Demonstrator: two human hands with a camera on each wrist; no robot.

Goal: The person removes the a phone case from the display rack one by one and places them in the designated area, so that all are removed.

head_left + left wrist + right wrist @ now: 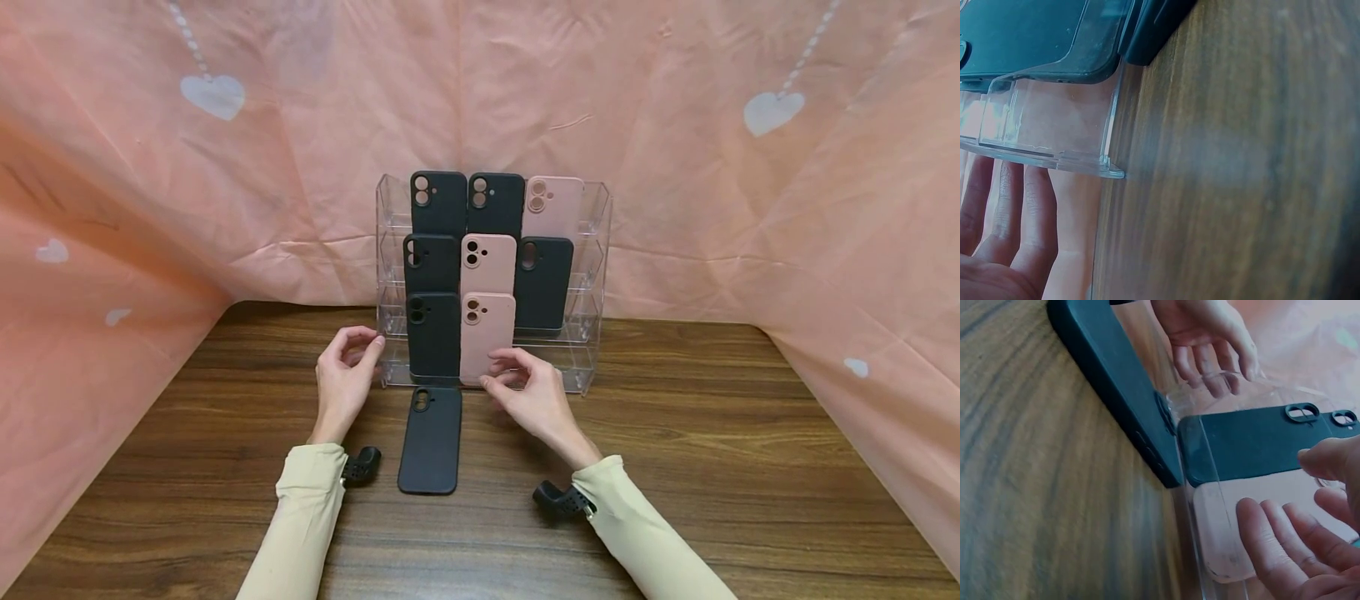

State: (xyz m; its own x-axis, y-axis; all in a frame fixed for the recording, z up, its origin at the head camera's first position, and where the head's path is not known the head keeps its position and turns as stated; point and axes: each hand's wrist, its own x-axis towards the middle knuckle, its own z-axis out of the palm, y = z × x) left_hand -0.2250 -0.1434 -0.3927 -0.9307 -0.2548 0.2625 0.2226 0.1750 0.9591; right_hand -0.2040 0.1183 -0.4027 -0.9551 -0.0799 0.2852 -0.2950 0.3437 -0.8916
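The left hand (347, 367), fingers loosely extended, is at the left side of the rack (558, 357); I cannot tell whether they touch. The right hand (531, 395), thumb and fingertips apart, is before the lowest pink case (483, 329). A loose black case (431, 450) rests on the table (690, 425).

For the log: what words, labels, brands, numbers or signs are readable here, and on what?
None readable in any view.
Phone cases: no lettering or logo visible.
Clear rack: no label visible.
Pink backdrop: white hearts and dotted lines, no writing.
Black wrist devices: too small to tell.
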